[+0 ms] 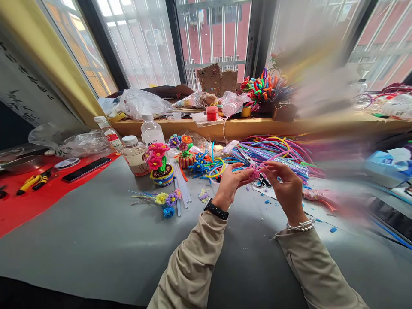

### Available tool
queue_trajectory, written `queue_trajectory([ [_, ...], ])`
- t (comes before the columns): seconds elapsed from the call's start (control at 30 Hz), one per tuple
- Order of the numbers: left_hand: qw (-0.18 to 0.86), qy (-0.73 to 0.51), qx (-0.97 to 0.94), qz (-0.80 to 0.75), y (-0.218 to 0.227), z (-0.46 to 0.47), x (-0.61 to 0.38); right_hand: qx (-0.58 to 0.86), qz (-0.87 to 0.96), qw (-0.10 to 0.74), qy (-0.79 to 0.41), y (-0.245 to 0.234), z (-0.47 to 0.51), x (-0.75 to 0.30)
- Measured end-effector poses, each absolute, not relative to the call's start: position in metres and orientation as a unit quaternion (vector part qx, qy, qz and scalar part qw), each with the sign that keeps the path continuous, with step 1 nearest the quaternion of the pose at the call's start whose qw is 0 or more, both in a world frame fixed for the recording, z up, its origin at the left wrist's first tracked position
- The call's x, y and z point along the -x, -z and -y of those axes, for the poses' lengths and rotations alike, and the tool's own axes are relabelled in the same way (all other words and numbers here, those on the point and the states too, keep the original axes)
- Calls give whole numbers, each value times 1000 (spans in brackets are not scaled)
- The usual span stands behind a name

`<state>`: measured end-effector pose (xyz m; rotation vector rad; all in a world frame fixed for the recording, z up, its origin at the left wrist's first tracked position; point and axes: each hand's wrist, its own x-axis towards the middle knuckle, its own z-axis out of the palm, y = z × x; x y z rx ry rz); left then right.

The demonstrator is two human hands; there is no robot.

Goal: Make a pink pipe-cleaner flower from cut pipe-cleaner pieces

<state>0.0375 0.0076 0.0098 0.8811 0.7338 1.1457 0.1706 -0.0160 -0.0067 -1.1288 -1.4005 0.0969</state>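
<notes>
Between the fingers of my left hand (232,180) is a small pink pipe-cleaner flower (253,173). My right hand (286,184) pinches a pink strand close to the flower; whether it belongs to the same pipe cleaner is hard to make out. Both hands are above the grey table. Just behind them lie scissors (246,158) and a heap of coloured pipe cleaners (283,148). Left of my hands are small finished flowers (167,199) in yellow, purple and blue, and a pot with pink pipe-cleaner flowers (157,158).
Bottles (133,155) stand behind the pink-flowered pot. Clear sticks (183,189) lie beside the loose flowers. On the red cloth (61,189) at left are a phone (86,169) and yellow-handled pliers (29,183). A blurred shape covers the right side.
</notes>
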Motion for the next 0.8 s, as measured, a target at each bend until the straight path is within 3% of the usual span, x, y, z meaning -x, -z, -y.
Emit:
queue_trajectory([
  [0.8,673,-515,-410,-336,-10,-7,-39,424,761,462,169,10,14,-180],
])
